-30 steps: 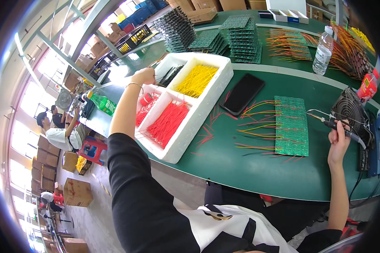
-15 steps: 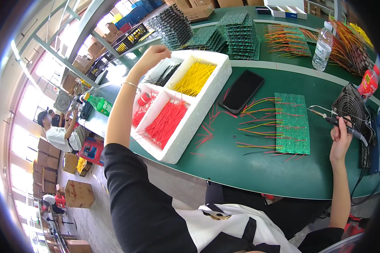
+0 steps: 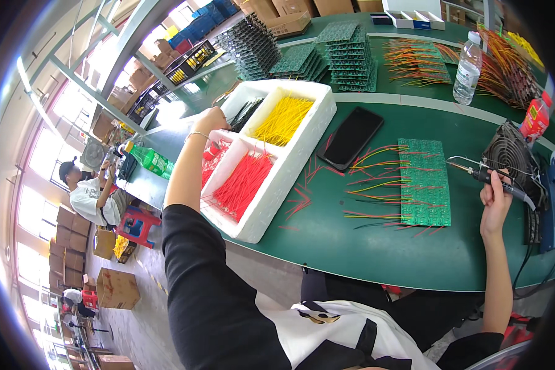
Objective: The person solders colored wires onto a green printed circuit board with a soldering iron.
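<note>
My right hand (image 3: pixel 494 203) grips a soldering iron (image 3: pixel 484 176), its tip pointing left toward a green circuit board panel (image 3: pixel 425 185). Red, yellow and black wires (image 3: pixel 376 163) stick out from the panel's left side. My left hand (image 3: pixel 211 119) is at the far left compartment of a white foam box (image 3: pixel 293 161), fingers curled beside the black wires (image 3: pixel 245 114); what they pinch is hidden. Other compartments hold yellow wires (image 3: pixel 283 120) and red wires (image 3: pixel 243 185). More red wires with a red spool-like piece (image 3: pixel 214 149) lie under my left wrist.
A black phone (image 3: pixel 351 137) and loose red wires (image 3: pixel 299 200) lie between box and panel. Stacked boards (image 3: pixel 348 55), a water bottle (image 3: pixel 468 68) and wired boards (image 3: pixel 416 60) stand behind. A round fan (image 3: pixel 510 154) is at right. Another person (image 3: pixel 95 194) sits far left.
My left hand has come down from above the box's far edge to the black wires. My right hand holds the soldering iron almost where it was.
</note>
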Demonstrator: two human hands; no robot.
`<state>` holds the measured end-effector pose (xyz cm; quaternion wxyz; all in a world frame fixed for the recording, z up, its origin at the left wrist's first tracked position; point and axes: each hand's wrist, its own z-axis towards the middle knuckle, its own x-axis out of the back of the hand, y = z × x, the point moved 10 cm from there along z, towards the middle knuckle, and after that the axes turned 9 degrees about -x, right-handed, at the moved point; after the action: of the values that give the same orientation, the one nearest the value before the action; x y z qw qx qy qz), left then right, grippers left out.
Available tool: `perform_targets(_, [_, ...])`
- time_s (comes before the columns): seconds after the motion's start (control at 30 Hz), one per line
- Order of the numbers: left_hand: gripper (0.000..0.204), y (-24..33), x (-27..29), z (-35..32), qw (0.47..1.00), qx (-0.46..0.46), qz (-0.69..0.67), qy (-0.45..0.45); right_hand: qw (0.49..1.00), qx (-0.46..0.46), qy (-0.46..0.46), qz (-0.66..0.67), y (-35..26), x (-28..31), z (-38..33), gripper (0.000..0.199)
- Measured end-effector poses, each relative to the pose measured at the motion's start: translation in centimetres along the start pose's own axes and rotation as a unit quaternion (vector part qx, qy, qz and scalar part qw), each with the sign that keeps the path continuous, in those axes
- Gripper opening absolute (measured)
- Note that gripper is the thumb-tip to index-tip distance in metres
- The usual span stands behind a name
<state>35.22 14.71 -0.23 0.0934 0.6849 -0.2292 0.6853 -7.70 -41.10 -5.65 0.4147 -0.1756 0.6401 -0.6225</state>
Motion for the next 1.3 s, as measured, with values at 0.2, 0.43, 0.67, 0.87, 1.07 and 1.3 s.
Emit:
perform_targets(0.2, [0.030, -0.1, 0.1, -0.1, 1.000, -0.013, 0.013, -0.021, 1.000, 0.002, -0.003, -0.008, 0.2, 0.0, 0.1, 0.014])
perform_targets(0.43, [0.031, -0.3, 2.0, 0.3, 0.995, -0.023, -0.093, 0.031, 1.000, -0.002, 0.007, -0.013, 0.0, 0.1, 0.0, 0.013])
perform_targets(0.67, [0.029, 0.4, 4.5, -0.5, 0.962, 0.054, -0.255, 0.081, 1.000, -0.003, 0.007, -0.013, 0.1, 0.2, 0.1, 0.012])
perform_targets(0.87, [0.028, -0.1, 8.2, 0.0, 0.978, 0.006, -0.146, 0.150, 1.000, 0.001, 0.005, -0.011, -0.2, -0.2, 0.0, 0.011])
perform_targets(1.07, [0.029, 4.0, 14.5, -3.2, 0.926, -0.002, -0.219, 0.309, 1.000, -0.002, 0.011, -0.008, -0.4, -0.4, -0.3, 0.010])
perform_targets(1.3, [0.031, 8.8, 8.5, -0.9, 0.982, -0.061, -0.161, 0.081, 1.000, 0.001, -0.007, -0.015, -0.2, -0.4, 0.0, 0.011])
